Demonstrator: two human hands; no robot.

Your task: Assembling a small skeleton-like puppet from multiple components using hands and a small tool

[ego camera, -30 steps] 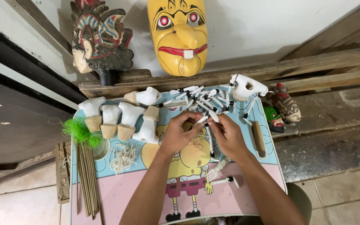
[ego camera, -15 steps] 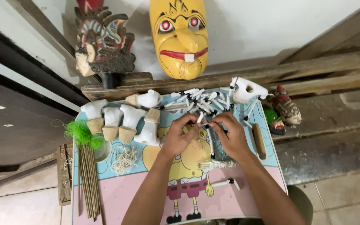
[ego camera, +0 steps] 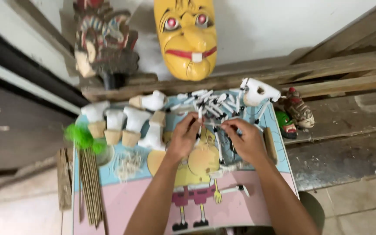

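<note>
While my left hand (ego camera: 183, 138) and right hand (ego camera: 245, 140) pinch one thin white-painted wooden stick (ego camera: 200, 118) at centre frame, I judge a stray elbow could scatter the white stick pile (ego camera: 212, 102) just above.

— Held where? A thin white stick piece (ego camera: 200, 116), upright, pinched at the fingertips, twelve o'clock of the table centre.

— And the rest? White stick pieces (ego camera: 214, 102), black-tipped, heaped crisscross just beyond, at twelve o'clock.
</note>
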